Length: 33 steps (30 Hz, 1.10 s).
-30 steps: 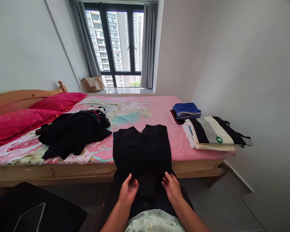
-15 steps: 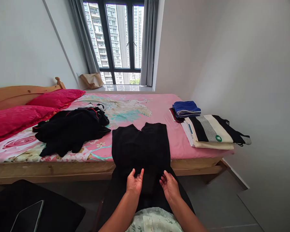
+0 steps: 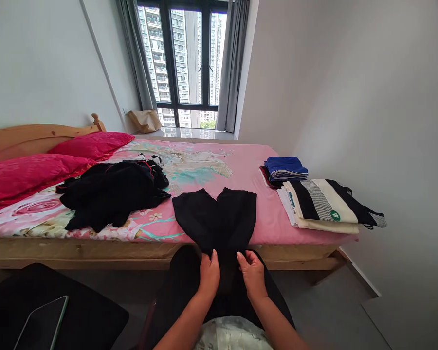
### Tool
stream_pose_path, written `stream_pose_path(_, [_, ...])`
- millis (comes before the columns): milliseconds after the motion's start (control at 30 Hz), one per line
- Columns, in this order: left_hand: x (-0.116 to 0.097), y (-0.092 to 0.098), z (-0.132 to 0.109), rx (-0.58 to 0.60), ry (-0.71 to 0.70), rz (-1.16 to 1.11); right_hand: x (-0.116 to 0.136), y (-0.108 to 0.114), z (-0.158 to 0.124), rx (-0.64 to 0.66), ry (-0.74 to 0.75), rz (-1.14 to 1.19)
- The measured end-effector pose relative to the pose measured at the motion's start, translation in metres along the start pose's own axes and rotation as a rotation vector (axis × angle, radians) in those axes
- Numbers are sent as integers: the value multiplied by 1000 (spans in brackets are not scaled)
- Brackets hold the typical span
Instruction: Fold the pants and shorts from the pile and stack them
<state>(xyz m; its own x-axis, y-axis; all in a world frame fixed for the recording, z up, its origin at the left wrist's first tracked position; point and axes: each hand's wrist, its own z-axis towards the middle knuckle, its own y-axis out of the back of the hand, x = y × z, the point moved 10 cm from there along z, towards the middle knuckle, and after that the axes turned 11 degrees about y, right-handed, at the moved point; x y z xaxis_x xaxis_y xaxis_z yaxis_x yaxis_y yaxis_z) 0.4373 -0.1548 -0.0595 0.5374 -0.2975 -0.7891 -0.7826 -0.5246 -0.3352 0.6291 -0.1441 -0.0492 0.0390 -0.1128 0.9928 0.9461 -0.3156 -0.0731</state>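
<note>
Because the black garment (image 3: 219, 214) merges with the wearer's black trousers (image 3: 184, 277), I cannot trace its whole near edge or settle its type. Also obscured on my feed: several fingers of the left hand (image 3: 209, 274), behind cloth, and the inner layers of the black clothes heap (image 3: 113, 194). Cut off by the borders: one smartphone (image 3: 44, 323) on a black flat surface (image 3: 95, 316), near left; one crimson pillow (image 3: 32, 175), far left; one pale patterned top (image 3: 233, 335), near centre.

Surface: one wooden bed (image 3: 95, 262) with a pink floral sheet (image 3: 246, 160). Contents, left to right: a second crimson pillow (image 3: 91, 144); the clothes heap; the garment, centred on the near edge, notched at its far end, its near part overhanging; one folded blue cloth (image 3: 286, 166) on darker folds; one cream-and-black striped textile (image 3: 317, 199) with round green tag, stacked on pale folds, one end overhanging right.

Room: grey curtains (image 3: 226, 73), a dark-framed window (image 3: 173, 58) giving on tower blocks, one brown paper bag (image 3: 145, 120) on the sill.

Pose: forearms extended from the near side, hands level and apart. Left hand and right hand (image 3: 254, 277), thumbs uppermost, each pinch the garment's near part, which narrows between them.
</note>
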Motion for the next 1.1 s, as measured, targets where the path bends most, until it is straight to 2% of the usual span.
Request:
stream_pose_path(133, [-14, -4, -15, 56, -116, 226, 39, -37, 4, 157, 153, -100])
stream_pose_path(233, [-21, -1, -17, 62, -164, 369, 56, -49, 2, 188, 208, -174])
stream_pose_path(367, [-30, 0, -17, 79, -244, 530, 68, -51, -2, 209, 260, -247])
stream_pose_path(567, [-35, -12, -29, 66, -317, 835, 81, -55, -7, 261, 386, -373])
stream_pose_path(800, [-39, -22, -45, 104, -298, 1223, 82, -51, -8, 257, 350, -321])
stream_pose_path(933, [-43, -28, -56, 131, -338, 1439, 89, -56, -15, 358, 363, -259])
stream_pose_path(1100, [-55, -32, -69, 85, -399, 1647, 104, -61, -27, 463, 423, -193])
